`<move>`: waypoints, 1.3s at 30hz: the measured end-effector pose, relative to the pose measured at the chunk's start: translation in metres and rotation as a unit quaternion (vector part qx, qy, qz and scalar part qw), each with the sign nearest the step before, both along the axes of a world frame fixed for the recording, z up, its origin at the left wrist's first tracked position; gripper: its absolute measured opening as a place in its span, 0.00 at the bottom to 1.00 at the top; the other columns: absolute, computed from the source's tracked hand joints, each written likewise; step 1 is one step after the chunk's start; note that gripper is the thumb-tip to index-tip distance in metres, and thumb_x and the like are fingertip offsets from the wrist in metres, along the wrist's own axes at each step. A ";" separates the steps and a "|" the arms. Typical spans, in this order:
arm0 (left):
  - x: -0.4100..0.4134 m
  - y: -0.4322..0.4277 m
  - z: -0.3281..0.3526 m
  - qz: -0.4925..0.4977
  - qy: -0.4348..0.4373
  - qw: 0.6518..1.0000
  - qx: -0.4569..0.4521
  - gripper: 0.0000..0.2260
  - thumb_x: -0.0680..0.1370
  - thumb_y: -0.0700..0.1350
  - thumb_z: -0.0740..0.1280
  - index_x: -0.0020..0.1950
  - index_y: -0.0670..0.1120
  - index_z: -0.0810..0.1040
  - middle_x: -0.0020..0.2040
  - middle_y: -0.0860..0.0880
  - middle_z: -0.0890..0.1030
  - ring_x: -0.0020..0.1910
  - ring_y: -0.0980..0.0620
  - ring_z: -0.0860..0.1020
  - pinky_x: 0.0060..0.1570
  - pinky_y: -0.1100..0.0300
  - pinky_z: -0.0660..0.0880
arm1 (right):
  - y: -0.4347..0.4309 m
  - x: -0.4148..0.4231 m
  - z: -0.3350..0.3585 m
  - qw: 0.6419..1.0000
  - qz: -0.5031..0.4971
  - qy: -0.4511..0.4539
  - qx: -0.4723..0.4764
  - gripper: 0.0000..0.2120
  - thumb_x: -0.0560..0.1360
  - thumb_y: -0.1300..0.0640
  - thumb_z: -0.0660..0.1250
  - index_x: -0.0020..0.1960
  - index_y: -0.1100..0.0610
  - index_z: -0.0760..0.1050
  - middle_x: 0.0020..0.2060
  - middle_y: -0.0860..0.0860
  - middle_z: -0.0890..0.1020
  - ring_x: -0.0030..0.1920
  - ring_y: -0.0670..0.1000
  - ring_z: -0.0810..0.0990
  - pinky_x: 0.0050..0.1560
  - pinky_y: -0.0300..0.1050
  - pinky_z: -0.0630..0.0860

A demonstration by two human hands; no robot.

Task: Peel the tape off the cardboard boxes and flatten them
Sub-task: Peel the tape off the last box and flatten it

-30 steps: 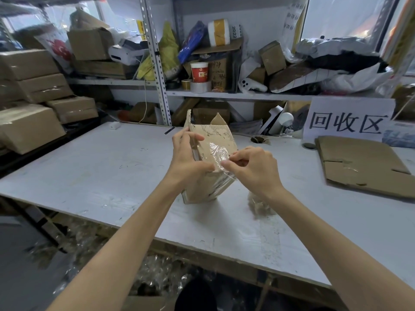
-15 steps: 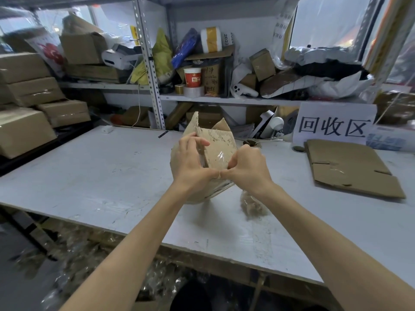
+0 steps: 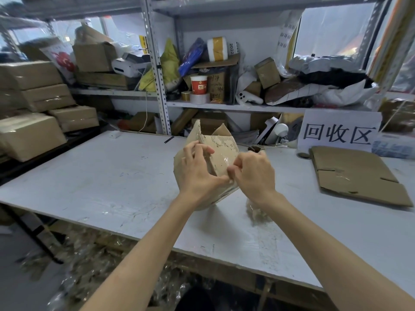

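The cardboard box (image 3: 221,149) is being held tilted on a lower corner near the middle of the table (image 3: 101,176), with its top flaps standing open. Compared with a second ago, the right hand (image 3: 254,173) is being seen lower on the taped face: the pinch has been carried from mid-panel down toward the bottom edge, close beside the left thumb. Little has altered over the last half second. The clear tape (image 3: 226,161) is being pinched between the right thumb and curled fingers. The box is being gripped round its left side by the left hand (image 3: 197,176), with the fingers hooked over the upper rim. The strip is judged to be coming away downward, so this seam is probably nearly freed. Flattening is not yet being attempted.

A crumpled wad of peeled tape (image 3: 256,213) is lying just beside the box toward the front edge, partly hidden by the right wrist. A flattened box (image 3: 354,173) is lying toward the right edge, below a paper sign (image 3: 339,133). Taped boxes (image 3: 33,131) are being kept stacked off the left edge. Only the wad is judged close enough to be caught underneath during flattening.
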State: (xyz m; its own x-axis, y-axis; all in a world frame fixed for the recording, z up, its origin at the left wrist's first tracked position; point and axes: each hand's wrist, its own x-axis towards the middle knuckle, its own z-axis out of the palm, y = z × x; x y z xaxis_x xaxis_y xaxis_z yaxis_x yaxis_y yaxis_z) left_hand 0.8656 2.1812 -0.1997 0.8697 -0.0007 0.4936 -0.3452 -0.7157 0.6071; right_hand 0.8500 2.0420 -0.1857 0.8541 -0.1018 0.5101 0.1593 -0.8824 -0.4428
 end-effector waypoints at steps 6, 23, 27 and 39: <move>0.003 0.014 -0.004 0.025 -0.003 0.999 0.034 0.32 0.63 0.66 0.72 0.57 0.54 0.61 0.62 0.53 0.59 0.63 0.49 0.67 0.53 0.47 0.77 | 0.003 0.001 0.001 0.990 0.056 0.052 0.121 0.07 0.76 0.60 0.61 0.41 0.63 0.71 0.36 0.54 0.74 0.38 0.53 0.73 0.36 0.47 0.68; 0.034 0.046 -0.011 0.054 0.049 0.996 -0.056 0.35 0.64 0.61 0.78 0.58 0.53 0.59 0.58 0.53 0.61 0.59 0.54 0.68 0.54 0.56 0.75 | -0.001 -0.016 -0.041 0.961 0.138 -0.100 0.216 0.09 0.71 0.68 0.69 0.36 0.63 0.70 0.37 0.53 0.82 0.39 0.49 0.82 0.36 0.40 0.80; 0.035 0.045 -0.008 0.044 0.052 0.997 -0.043 0.35 0.63 0.60 0.79 0.58 0.53 0.59 0.57 0.54 0.60 0.57 0.56 0.67 0.52 0.58 0.73 | -0.012 -0.012 -0.035 0.927 0.153 -0.067 0.336 0.15 0.66 0.65 0.75 0.47 0.58 0.73 0.40 0.50 0.82 0.39 0.45 0.83 0.37 0.37 0.81; 0.015 0.024 -0.008 0.030 0.002 0.999 0.030 0.37 0.61 0.61 0.79 0.59 0.50 0.61 0.60 0.54 0.59 0.57 0.57 0.64 0.50 0.56 0.74 | -0.023 0.016 -0.006 0.934 0.057 0.138 0.325 0.11 0.68 0.52 0.76 0.43 0.60 0.82 0.38 0.52 0.84 0.37 0.48 0.80 0.32 0.38 0.74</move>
State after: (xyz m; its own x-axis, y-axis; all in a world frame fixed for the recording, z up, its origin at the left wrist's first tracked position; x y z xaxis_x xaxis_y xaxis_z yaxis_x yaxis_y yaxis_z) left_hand 0.8802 2.2056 -0.2075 0.8708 0.0227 0.4911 -0.2983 -0.7697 0.5644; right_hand 0.8661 2.0189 -0.1920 0.9681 -0.2139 0.1304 0.0358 -0.3972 -0.9170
